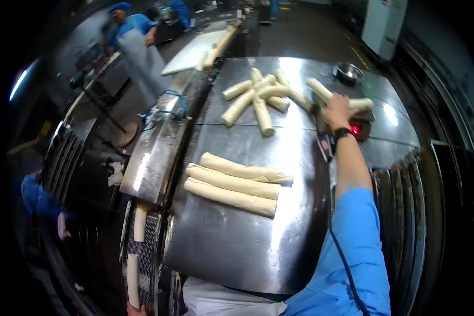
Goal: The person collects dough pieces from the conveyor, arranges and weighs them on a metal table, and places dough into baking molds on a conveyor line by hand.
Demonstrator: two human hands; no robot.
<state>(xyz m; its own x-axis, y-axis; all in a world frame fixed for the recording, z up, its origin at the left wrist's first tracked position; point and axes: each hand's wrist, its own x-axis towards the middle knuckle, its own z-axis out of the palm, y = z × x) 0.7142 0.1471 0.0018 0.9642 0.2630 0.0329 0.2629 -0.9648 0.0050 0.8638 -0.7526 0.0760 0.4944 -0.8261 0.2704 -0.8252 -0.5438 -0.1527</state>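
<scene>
My right hand (338, 111), a dark band on its wrist, is closed over pale dough logs on a small scale (364, 126) with a red lit display. One dough log (319, 89) sticks out to the left of the fingers and another pale end (361, 104) to the right; whether they are one piece is hidden. At the bottom left edge, my left hand (136, 310) shows only in part, its fingers around the lower end of a dough log (133, 279) on a mesh conveyor (148, 263). Three long dough logs (234, 184) lie side by side on the steel table (221, 247).
A loose pile of several shorter dough logs (260, 100) lies at the table's far side. A metal bowl (347, 72) stands behind the scale. Steel machine housing (155, 152) borders the table's left. A dark cable (345, 263) crosses my right sleeve. A co-worker (137, 42) stands back left.
</scene>
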